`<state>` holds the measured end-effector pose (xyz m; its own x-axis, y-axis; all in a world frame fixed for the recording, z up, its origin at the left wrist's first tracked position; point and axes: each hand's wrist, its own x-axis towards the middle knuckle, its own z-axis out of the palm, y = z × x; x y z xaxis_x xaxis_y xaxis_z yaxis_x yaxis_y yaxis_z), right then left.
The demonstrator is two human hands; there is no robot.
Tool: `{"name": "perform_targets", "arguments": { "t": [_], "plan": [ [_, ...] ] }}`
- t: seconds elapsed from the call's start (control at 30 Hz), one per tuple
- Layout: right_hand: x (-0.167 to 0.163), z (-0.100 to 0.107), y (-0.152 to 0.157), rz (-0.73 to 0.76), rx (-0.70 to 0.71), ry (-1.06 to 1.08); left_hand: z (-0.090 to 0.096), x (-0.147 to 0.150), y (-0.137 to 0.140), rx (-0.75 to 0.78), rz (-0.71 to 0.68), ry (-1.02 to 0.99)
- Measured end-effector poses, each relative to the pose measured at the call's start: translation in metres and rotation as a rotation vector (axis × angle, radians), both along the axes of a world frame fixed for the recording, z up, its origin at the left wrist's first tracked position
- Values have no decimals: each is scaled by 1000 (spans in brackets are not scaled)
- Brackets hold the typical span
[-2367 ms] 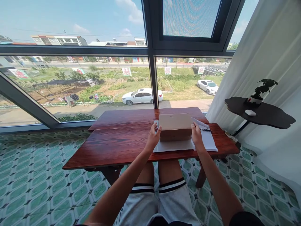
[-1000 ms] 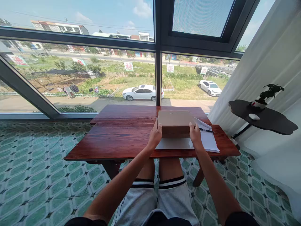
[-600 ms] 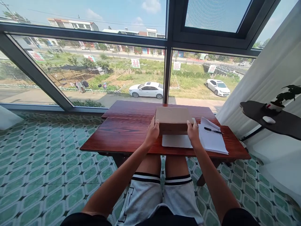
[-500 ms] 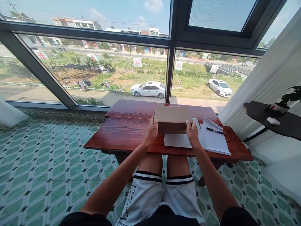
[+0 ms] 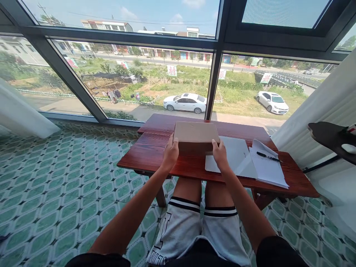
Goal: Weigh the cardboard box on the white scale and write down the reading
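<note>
A closed brown cardboard box (image 5: 196, 132) is held level between my two hands, over the middle of the dark red wooden table (image 5: 147, 152). My left hand (image 5: 170, 151) grips its left side, with the thumb at the near left corner. On the opposite side my right hand (image 5: 219, 152) has its thumb at the near right corner. The other fingers are mostly hidden by the box. Partly behind my right hand, a flat silver laptop-like panel (image 5: 240, 157) lies on the table. Whether the box touches the tabletop I cannot tell.
White papers (image 5: 268, 168) with a black pen (image 5: 268, 157) on them lie right of the panel. A dark shelf (image 5: 330, 135) juts in at the far right, beside a white curtain (image 5: 300, 122). Large windows rise behind the table.
The box, in both hands, has moved left relative to the table, uncovering more of the silver panel. The camera view has turned a little to the left.
</note>
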<state>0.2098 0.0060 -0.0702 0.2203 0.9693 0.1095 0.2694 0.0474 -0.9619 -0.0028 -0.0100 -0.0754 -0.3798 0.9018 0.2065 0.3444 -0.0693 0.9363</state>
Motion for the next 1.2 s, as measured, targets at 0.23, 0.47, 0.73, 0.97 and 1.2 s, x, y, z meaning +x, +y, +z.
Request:
{"name": "perform_targets", "arguments": {
  "t": [0.23,0.47,0.73,0.97,1.2],
  "plan": [
    [-26,-9,-2,44,15,2,-3,-26,-7,-13,69,19],
    [-42,-21,0,61,16,-30,-9,-42,-6,-26,129,15],
    [-45,-30,-1,78,67,-54,-18,-49,-5,-8,136,-5],
    [-47,-30,-5,80,51,-59,-23,-51,-4,-4,134,-11],
    [-50,-32,-10,76,52,-50,-28,-54,-3,3,104,1]
  ]
}}
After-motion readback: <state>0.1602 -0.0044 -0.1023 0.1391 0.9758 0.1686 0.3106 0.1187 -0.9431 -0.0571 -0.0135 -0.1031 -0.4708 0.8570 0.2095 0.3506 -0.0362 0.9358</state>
